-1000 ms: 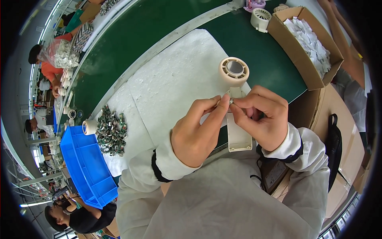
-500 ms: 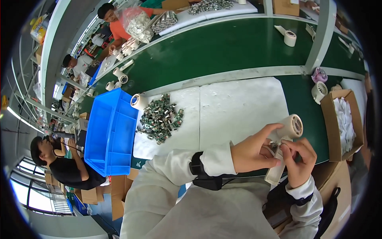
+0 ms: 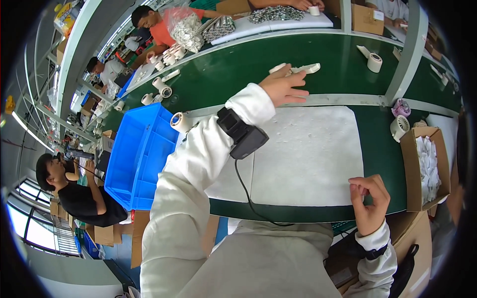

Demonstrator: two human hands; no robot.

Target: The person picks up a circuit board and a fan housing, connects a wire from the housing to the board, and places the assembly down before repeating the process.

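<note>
White plastic casing (image 3: 312,68) lies on the broad green work surface (image 3: 223,67), just beside my left hand (image 3: 283,91), splayed wide, contact unclear; my right hand (image 3: 371,202) curls loosely, contents hidden. The casing looks light, stiff, slightly slippery, best held around its slim length.

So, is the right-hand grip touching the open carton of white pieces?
Apart. The head view shows a strip of green tabletop between the right-hand grip and the open carton.
</note>
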